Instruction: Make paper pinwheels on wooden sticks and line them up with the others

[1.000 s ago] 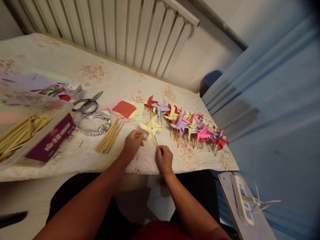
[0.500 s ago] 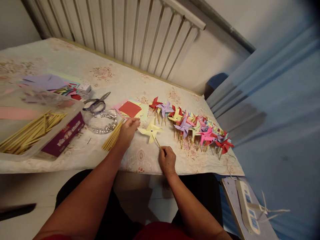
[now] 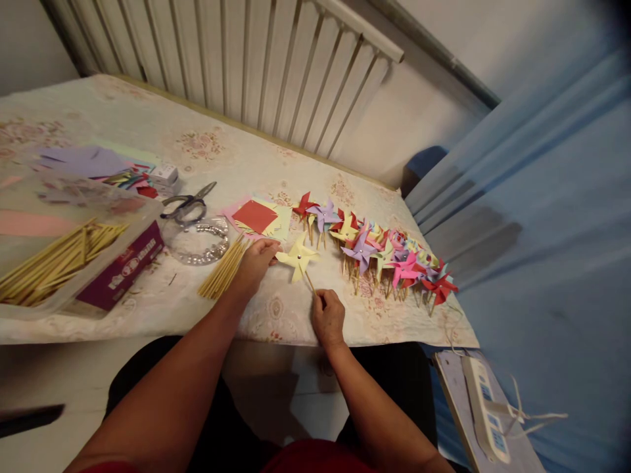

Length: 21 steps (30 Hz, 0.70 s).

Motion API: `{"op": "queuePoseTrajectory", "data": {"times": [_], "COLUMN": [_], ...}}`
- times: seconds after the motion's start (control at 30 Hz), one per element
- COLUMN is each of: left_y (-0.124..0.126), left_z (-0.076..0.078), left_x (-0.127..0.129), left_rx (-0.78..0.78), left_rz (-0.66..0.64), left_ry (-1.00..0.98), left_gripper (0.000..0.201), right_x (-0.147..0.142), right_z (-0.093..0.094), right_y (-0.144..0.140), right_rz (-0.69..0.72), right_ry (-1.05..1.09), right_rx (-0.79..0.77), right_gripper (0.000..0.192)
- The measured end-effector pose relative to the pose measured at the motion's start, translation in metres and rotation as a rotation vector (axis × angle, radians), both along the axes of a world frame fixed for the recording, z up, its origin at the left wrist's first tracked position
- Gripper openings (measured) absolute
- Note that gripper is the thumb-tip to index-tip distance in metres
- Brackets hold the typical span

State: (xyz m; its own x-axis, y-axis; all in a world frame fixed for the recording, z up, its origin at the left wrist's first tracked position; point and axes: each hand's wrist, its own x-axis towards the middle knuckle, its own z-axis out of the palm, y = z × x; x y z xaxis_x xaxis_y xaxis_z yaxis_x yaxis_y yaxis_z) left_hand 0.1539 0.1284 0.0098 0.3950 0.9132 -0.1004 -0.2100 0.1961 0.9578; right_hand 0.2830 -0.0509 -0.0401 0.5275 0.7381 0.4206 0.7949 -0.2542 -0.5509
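My right hand (image 3: 327, 318) pinches the wooden stick of a pale yellow paper pinwheel (image 3: 297, 257) near the table's front edge. My left hand (image 3: 256, 263) rests on the table with its fingertips touching the pinwheel's left blade. Beside that hand, on its left, lies a small bundle of wooden sticks (image 3: 221, 271). A row of finished pinwheels (image 3: 379, 253) in red, purple, yellow and pink lies to the right. A stack of square coloured papers (image 3: 256, 217), red on top, sits just behind the left hand.
Scissors (image 3: 190, 202) and a clear round dish of silver pins (image 3: 200, 242) lie at centre left. A clear plastic box (image 3: 69, 263) holds many sticks at the left edge. A radiator (image 3: 256, 59) stands behind the table. A power strip (image 3: 486, 401) lies at lower right.
My left hand went up toward the paper stack, then came back to the yellow pinwheel's left blade. My right hand kept its hold on the stick. The camera shifted slightly.
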Motion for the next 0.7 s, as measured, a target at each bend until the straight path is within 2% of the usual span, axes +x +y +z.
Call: {"op": "queuePoseTrajectory", "data": {"times": [0.2,0.3,0.43,0.57,0.7], "left_y": [-0.008,-0.017,-0.026,-0.030,-0.031], "left_z": [-0.010,-0.011,-0.012,-0.012,-0.010], "left_x": [0.006,0.009,0.014,0.019,0.022], "left_rx": [-0.134,-0.163,-0.163,-0.156,-0.148], "left_rz": [0.052,-0.033,-0.176,-0.205,-0.213], "left_ry": [-0.008,0.025,0.119,0.157,0.165], "left_gripper": [0.036,0.036,0.024,0.013,0.011], "right_x": [0.000,0.001,0.001,0.001,0.001], "right_z": [0.000,-0.001,-0.001,-0.001,0.000], "right_y": [0.003,0.004,0.005,0.005,0.005], "right_rz": [-0.044,-0.069,-0.081,-0.076,-0.070], "right_ry": [0.037,0.058,0.074,0.075,0.065], "right_rx": [0.035,0.057,0.060,0.059,0.060], "right_gripper": [0.021,0.021,0.021,0.021,0.022]}}
